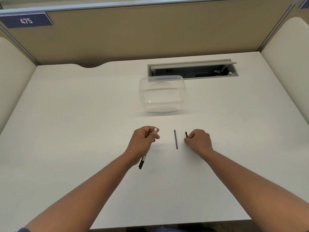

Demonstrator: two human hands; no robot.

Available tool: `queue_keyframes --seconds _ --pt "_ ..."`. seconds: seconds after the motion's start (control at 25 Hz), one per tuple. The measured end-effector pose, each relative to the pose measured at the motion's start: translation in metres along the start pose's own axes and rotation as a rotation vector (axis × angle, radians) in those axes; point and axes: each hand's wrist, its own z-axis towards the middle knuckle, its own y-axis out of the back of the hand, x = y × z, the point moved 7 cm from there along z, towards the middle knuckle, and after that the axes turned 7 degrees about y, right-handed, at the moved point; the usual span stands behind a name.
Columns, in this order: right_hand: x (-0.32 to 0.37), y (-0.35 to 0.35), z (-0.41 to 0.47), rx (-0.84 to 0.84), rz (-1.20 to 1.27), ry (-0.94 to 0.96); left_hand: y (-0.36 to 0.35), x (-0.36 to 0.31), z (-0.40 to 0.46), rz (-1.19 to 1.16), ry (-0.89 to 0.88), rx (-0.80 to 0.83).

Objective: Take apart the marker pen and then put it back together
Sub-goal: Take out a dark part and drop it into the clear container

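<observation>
Two bare forearms reach in from the near edge over the plain white desk (66,114). The left hand (142,141) is clenched round the slim white marker barrel (155,129) – its white end pokes out past the thumb at the top, and its black end shows below the wrist, angled back toward the person & just above the desk. The right hand (199,141) is curled shut, fingertips pinching a short black marker piece (186,134) whose tip sticks up out of the grip; the rest is hidden. Between the two hands, apart from both, a thin dark grey ink rod (175,139) lies flat on the desk, pointing roughly away from the person. Farther back sits a clear plastic rectangular tub (162,94), upright. Behind it, touching or nearly so, is a grey cable hatch (192,69) w/ its flap open, set into the desk. A tan partition (150,34) w/ a blue "475" tag (26,20) closes off the far side.
</observation>
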Motion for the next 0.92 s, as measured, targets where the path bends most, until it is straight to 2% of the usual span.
queue_keyframes --seconds 0.64,0.8,0.92 --pt "-0.006 0.0 -0.007 -0.016 0.065 0.023 0.002 0.002 -0.002 -0.096 0.081 -0.017" --pt "0.008 0.006 -0.019 -0.102 0.058 0.214 0.003 0.006 0.0 -0.229 0.16 -0.009" --pt "0.021 0.003 -0.031 -0.08 0.091 0.368 0.0 0.008 0.001 -0.43 0.237 -0.006"
